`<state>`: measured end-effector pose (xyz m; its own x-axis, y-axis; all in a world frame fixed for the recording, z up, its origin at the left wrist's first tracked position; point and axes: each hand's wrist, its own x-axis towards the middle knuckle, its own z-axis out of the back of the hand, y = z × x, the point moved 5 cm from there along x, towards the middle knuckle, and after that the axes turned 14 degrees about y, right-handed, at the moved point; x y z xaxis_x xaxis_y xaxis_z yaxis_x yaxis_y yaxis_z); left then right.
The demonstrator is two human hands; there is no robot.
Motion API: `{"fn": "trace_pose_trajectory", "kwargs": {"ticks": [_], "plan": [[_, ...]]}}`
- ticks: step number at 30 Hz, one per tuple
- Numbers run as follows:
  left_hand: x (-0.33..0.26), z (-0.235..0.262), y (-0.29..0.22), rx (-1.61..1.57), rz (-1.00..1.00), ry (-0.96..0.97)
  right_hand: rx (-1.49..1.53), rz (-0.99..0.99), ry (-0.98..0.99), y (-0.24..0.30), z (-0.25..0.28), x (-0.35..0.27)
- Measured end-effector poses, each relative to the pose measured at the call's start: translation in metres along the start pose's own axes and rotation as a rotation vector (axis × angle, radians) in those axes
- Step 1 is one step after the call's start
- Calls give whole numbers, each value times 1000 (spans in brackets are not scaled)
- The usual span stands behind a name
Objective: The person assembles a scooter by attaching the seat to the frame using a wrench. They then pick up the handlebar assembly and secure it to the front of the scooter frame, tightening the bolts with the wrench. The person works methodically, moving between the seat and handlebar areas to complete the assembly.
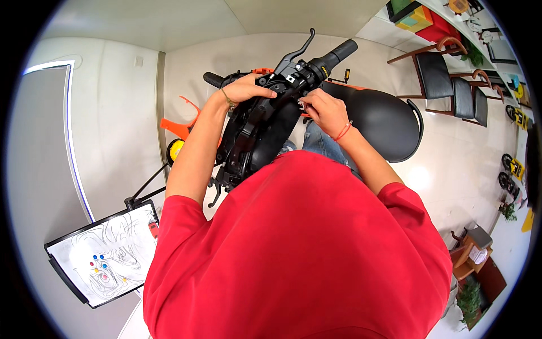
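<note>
A black electric scooter with orange parts stands in front of me, its handlebar running up to the right with a brake lever. My left hand is wrapped over the black front panel below the lever; its thumb lies along the top and its other fingers are mostly hidden. Close beside the steering column, my right hand is closed in a pinch on a small shiny metal piece, too small to name. The black seat extends to the right of that hand.
A whiteboard with drawings and magnets stands at the lower left. An orange curved part and a yellow round thing are left of the scooter. Black-seated chairs line the right, with small yellow bikes beyond.
</note>
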<state>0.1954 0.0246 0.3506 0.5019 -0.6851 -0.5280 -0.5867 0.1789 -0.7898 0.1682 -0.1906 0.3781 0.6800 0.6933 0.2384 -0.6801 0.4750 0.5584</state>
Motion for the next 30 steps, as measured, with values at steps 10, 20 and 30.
{"fn": "trace_pose_trajectory", "kwargs": {"ticks": [10, 20, 30], "plan": [[-2, 0, 5, -8, -16, -43, 71, -2, 70, 2, 2, 3], [-5, -4, 1, -14, -22, -77, 130, -31, 43, 2, 3, 7], [-4, -2, 3, 43, -83, -67, 545, -392, -93, -15, 10, -31]]}}
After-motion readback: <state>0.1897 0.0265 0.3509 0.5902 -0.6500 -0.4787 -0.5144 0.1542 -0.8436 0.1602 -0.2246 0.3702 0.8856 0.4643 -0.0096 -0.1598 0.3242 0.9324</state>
